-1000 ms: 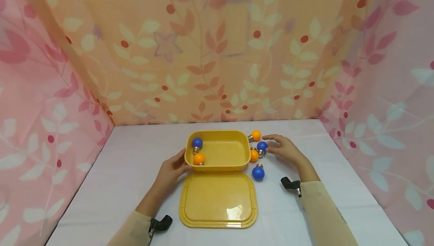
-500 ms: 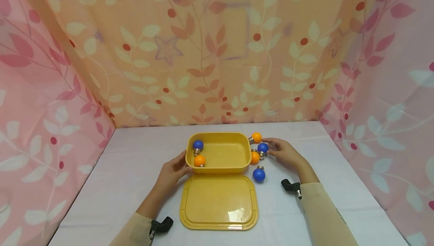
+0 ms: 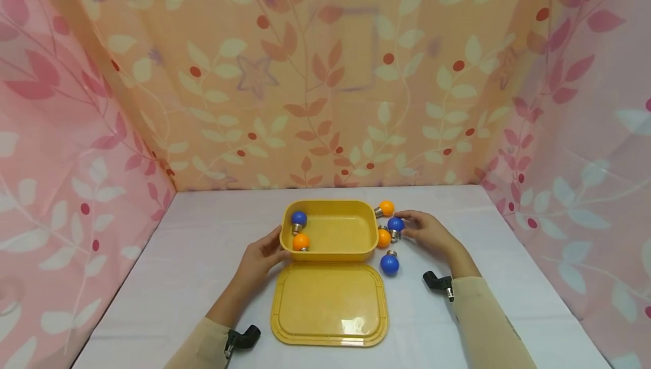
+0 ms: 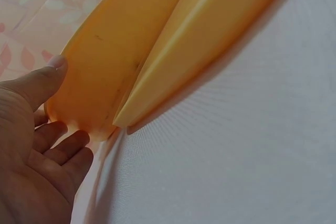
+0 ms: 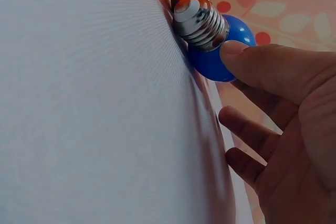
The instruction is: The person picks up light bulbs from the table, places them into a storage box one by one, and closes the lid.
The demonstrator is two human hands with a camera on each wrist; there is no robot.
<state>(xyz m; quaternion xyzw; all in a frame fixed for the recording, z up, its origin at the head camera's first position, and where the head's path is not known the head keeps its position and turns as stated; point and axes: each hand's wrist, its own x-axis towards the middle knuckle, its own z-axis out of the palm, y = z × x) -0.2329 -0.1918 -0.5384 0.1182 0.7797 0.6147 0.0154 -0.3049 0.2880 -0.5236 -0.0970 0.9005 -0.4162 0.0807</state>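
My left hand (image 3: 256, 261) holds the left front corner of a yellow plastic box (image 3: 346, 232), its thumb and fingers on the wall. Inside the box lie a blue light bulb (image 3: 299, 218) and an orange light bulb (image 3: 301, 242). To the right, my right hand (image 3: 431, 235) pinches another blue light bulb (image 5: 210, 64) between thumb and forefinger, the other fingers loosely bent. That bulb's metal screw base points toward the camera in the right wrist view. Beside it are an orange bulb (image 3: 383, 238) against the box and a second orange bulb (image 3: 387, 208) behind.
A yellow lid (image 3: 329, 304) lies flat in front of the box. One more blue bulb (image 3: 389, 264) stands on the white tablecloth (image 3: 168, 278) near the lid's right back corner. Patterned curtains (image 3: 325, 75) enclose the table at the back and sides.
The right hand's fingers have closed in slightly on the blue bulb, which stays in about the same spot. My left hand keeps its place on the box. The head view has shifted slightly.
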